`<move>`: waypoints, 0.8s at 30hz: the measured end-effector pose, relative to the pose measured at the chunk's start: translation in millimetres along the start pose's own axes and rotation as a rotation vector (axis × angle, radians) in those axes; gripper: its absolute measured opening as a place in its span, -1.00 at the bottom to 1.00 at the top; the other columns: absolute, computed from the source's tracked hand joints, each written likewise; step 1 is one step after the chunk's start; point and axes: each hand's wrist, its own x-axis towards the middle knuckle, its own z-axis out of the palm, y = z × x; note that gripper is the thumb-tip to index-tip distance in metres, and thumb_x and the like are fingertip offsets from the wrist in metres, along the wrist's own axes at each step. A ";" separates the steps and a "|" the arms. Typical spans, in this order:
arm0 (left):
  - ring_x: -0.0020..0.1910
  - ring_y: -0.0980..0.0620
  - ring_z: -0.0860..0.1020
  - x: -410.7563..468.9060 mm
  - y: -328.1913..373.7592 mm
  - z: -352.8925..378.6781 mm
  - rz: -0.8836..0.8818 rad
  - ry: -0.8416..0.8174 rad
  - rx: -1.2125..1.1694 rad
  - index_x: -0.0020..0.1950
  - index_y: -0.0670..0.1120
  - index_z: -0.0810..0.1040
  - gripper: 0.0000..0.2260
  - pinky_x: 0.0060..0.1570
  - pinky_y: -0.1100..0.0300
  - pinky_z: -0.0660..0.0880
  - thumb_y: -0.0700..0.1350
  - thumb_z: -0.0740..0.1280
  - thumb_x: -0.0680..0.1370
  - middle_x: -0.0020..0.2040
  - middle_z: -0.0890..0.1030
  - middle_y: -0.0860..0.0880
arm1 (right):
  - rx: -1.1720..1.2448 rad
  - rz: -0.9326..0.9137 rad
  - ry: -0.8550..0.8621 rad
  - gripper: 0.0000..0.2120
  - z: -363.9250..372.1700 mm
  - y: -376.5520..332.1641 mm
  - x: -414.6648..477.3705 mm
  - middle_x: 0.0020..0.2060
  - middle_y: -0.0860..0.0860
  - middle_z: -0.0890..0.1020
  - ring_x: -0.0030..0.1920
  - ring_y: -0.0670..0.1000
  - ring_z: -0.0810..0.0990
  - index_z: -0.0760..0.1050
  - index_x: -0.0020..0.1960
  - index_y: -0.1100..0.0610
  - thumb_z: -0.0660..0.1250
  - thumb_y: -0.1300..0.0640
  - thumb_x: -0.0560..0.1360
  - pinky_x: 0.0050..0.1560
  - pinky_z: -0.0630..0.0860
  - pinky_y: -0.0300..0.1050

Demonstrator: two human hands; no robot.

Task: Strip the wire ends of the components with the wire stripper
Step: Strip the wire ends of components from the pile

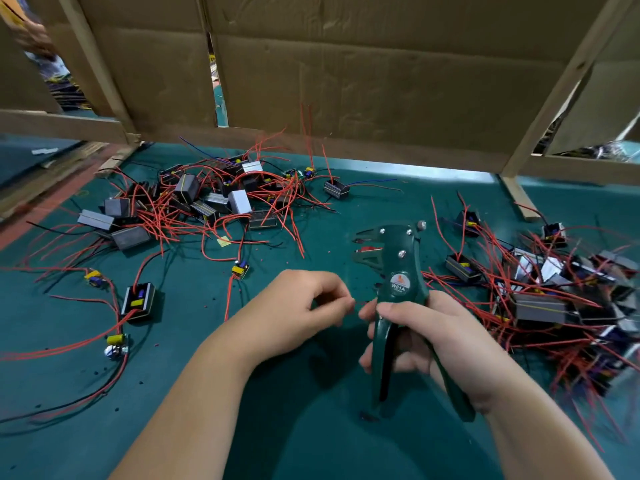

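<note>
Head view.

1. The right hand (pixel 426 341) is closed around both handles of the green wire stripper (pixel 401 268) and holds it upright above the desk (pixel 104 427). The tool head is on the far side of this hand. Its jaws stand apart and face toward the left hand. No wire runs into them. A small red piece shows between them, and I cannot tell whether it belongs to the tool or is a scrap of insulation.

2. The left hand (pixel 298 306) is just beside the right hand, not touching it. Its fingers are curled, with thumb and forefinger brought together at the tips. Whether they pinch something small cannot be determined. It holds no component.

3. One heap of components (pixel 194 202) with red and black leads lies beyond the left hand. A second heap (pixel 554 299) lies close on the outer side of the right hand. Loose units lie apart from both: a black block (pixel 138 299) well out from the left hand, and a small yellow part (pixel 240 268) just beyond it.

4. A cardboard screen (pixel 381 81) closes off the far edge of the desk.

Assessment: the work appears to be between pieces, with the tool ready and no wire presented. The next move calls for the left hand to take up a component, single out one lead and guide its end squarely between the open jaws. The right hand would then squeeze the handles. The tangled leads may drag neighbouring units along.
</note>
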 end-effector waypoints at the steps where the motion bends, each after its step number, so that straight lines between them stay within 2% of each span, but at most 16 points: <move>1: -0.33 0.16 0.51 -0.4 1.0 -1.6 0.002 -0.008 -0.002 -0.23 0.10 0.54 -0.84 -0.29 0.32 0.40 0.10 0.25 0.48 -0.31 0.61 0.17 | 0.000 -0.011 0.021 -0.71 -1.4 -1.4 0.0 -0.31 0.10 0.63 -0.32 0.25 0.65 0.61 -0.09 0.27 0.45 0.08 0.29 -0.27 0.61 0.10; 3: -0.37 0.18 0.49 -1.2 1.6 -4.7 0.004 -0.018 0.010 -0.25 0.11 0.54 -0.86 -0.33 0.35 0.38 0.09 0.26 0.47 -0.33 0.60 0.16 | -0.030 -0.020 0.048 -0.66 -2.3 -1.1 0.6 -0.32 0.10 0.65 -0.31 0.26 0.66 0.61 -0.09 0.26 0.51 0.00 0.34 -0.30 0.60 0.06; 6: -0.41 0.19 0.43 -3.7 -1.9 -9.7 -0.011 0.000 0.043 -0.28 0.09 0.54 -0.85 -0.38 0.39 0.33 0.08 0.27 0.44 -0.34 0.57 0.11 | -0.101 0.012 0.017 -0.54 0.8 2.7 0.2 -0.34 0.11 0.65 -0.28 0.27 0.68 0.59 -0.06 0.26 0.49 -0.15 0.36 -0.36 0.57 -0.08; 11: -0.37 0.17 0.46 -7.0 -10.9 -19.6 -0.045 0.038 0.038 -0.25 0.06 0.54 -0.84 -0.32 0.29 0.38 0.08 0.25 0.45 -0.32 0.59 0.07 | 0.008 0.060 -0.080 -0.53 -4.1 2.6 -1.6 -0.33 0.20 0.55 -0.32 0.28 0.63 0.63 -0.12 0.27 0.45 -0.14 0.25 -0.31 0.58 0.03; 15: -0.35 0.22 0.47 -5.2 -15.1 -20.7 -0.067 0.091 0.055 -0.24 0.06 0.53 -0.86 -0.33 0.40 0.34 0.00 0.32 0.53 -0.29 0.59 0.18 | 0.038 0.070 -0.092 -0.54 -8.8 3.3 -4.0 -0.31 0.22 0.51 -0.33 0.28 0.60 0.64 -0.14 0.26 0.45 -0.13 0.23 -0.30 0.57 0.08; 17: -0.37 0.26 0.48 -4.5 -14.6 -19.9 -0.083 0.104 0.042 -0.24 0.06 0.55 -0.85 -0.33 0.42 0.34 -0.06 0.35 0.54 -0.31 0.61 0.22 | 0.022 0.077 -0.084 -0.57 -10.5 4.3 -4.4 -0.30 0.21 0.52 -0.31 0.29 0.61 0.64 -0.11 0.28 0.46 -0.10 0.30 -0.28 0.58 0.08; 19: -0.38 0.30 0.50 -4.6 -13.0 -20.1 -0.105 0.081 0.024 -0.25 0.07 0.57 -0.85 -0.34 0.45 0.35 -0.09 0.38 0.52 -0.33 0.64 0.23 | 0.005 0.070 -0.064 -0.64 -12.4 4.7 -4.0 -0.29 0.21 0.53 -0.29 0.30 0.62 0.64 -0.10 0.28 0.45 -0.05 0.40 -0.27 0.58 0.07; 24: -0.37 0.32 0.56 -4.9 -8.7 -17.7 -0.186 -0.020 0.052 -0.27 0.07 0.65 -0.91 -0.37 0.49 0.39 -0.09 0.43 0.42 -0.36 0.63 0.28 | -0.011 0.065 0.001 -0.56 -15.6 3.8 -2.0 -0.32 0.18 0.60 -0.29 0.30 0.63 0.65 -0.12 0.28 0.39 -0.10 0.27 -0.30 0.60 0.04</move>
